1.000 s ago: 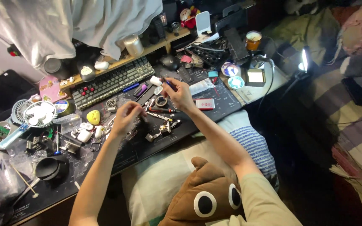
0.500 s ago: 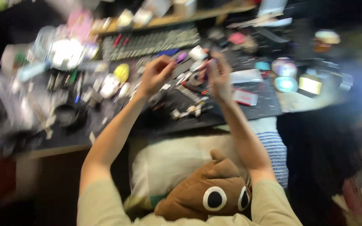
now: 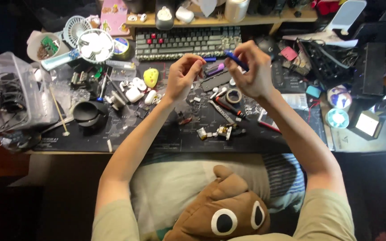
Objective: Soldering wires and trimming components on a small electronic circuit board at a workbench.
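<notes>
Both hands are raised over the dark desk mat (image 3: 166, 138), in front of the grey keyboard (image 3: 186, 42). My right hand (image 3: 253, 69) pinches a slim blue tool (image 3: 237, 59) that points left and up. My left hand (image 3: 183, 76) has its fingers pinched together near a small blue piece (image 3: 209, 59) by its fingertips; whether it grips that piece I cannot tell. Under the hands lie a purple stick (image 3: 214, 69), a roll of tape (image 3: 234, 95), a red-handled tool (image 3: 228, 108) and small metal parts (image 3: 222, 131).
Left on the desk stand a clear plastic box of cables (image 3: 12, 93), a small white fan (image 3: 95, 44), a black cup (image 3: 86, 111) and white earbud cases (image 3: 135, 93). At right glow small lit gadgets (image 3: 367, 124). A brown plush with big eyes (image 3: 222, 209) lies on my lap.
The view has swung and steadied after a blur. Both hands have lifted off the mat and come closer together in front of the keyboard, the right one still holding the blue tool.
</notes>
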